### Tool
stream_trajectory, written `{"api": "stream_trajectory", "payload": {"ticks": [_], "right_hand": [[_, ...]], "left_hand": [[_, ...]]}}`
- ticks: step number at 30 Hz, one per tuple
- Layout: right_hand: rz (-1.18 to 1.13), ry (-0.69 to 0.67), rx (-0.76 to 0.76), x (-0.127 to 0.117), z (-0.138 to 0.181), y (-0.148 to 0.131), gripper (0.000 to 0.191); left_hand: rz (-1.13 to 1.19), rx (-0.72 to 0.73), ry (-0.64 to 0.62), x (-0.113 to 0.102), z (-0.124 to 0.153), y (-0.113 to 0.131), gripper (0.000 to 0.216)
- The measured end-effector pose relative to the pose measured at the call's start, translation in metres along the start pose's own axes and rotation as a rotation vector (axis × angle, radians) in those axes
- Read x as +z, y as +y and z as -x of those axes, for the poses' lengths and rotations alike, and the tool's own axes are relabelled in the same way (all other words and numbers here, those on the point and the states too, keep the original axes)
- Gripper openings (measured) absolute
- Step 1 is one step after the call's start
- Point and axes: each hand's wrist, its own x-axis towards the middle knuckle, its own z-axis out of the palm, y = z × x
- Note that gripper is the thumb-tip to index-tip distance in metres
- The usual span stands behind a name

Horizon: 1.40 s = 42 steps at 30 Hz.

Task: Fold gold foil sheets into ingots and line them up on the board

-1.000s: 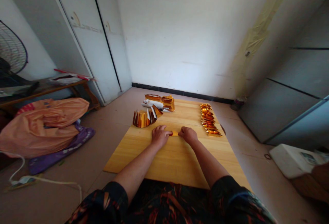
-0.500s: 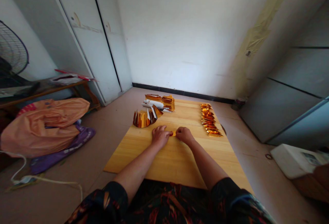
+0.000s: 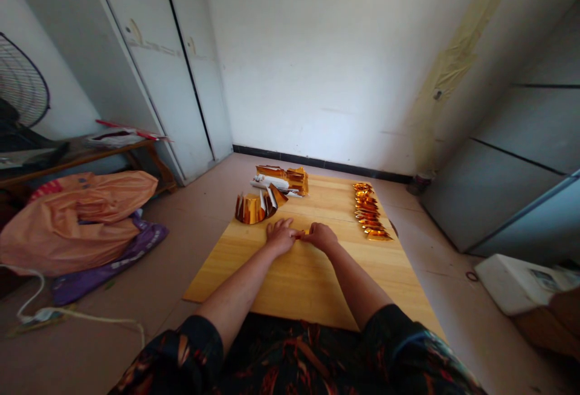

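Note:
A small piece of gold foil paper point(image 3: 305, 233) lies on the wooden board between my hands, mostly covered by fingers. My left hand point(image 3: 281, 236) rests on the board at its left end, thumb and forefinger pressing the paper while the other fingers stretch forward. From the right, my right hand point(image 3: 322, 236) pinches the other end with curled fingers. Just beyond my left hand stands a curved fan of gold foil sheets point(image 3: 251, 208), their white backs partly showing. A row of folded gold foil pieces point(image 3: 368, 212) runs along the board's right side.
More gold foil sheets point(image 3: 296, 176) and a white roll point(image 3: 270, 182) lie at the far edge of the wooden board point(image 3: 308, 292). Orange and purple bags point(image 3: 81, 220) and a power cord point(image 3: 90, 316) are on the left floor. A white box point(image 3: 514, 283) stands right.
My right hand has shifted slightly left, closer to my left hand, covering more of the foil paper. My left hand has moved slightly left. The foil stacks stay put.

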Motion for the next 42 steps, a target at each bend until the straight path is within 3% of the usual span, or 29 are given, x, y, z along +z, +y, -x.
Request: {"api": "stream_trajectory", "payload": {"ticks": [9,22,26,37,42], "right_hand": [[0.043,0.000,0.082,-0.001,0.000,-0.009,0.053],[-0.099,-0.045,0.048,-0.007,-0.011,0.017,0.010],[-0.168,-0.078,0.071,-0.009,-0.010,0.025,0.005],[-0.292,-0.084,0.118,-0.008,-0.011,0.036,0.008],[-0.074,0.027,0.112,-0.010,-0.004,0.018,0.039]], "left_hand": [[-0.012,0.009,-0.007,0.001,-0.001,-0.001,0.033],[0.011,0.011,-0.021,-0.002,0.001,0.000,0.033],[0.008,0.010,-0.021,-0.003,0.002,-0.001,0.032],[-0.007,0.007,-0.018,-0.002,0.002,-0.001,0.035],[-0.076,-0.001,-0.055,-0.003,0.001,-0.001,0.035]]}}
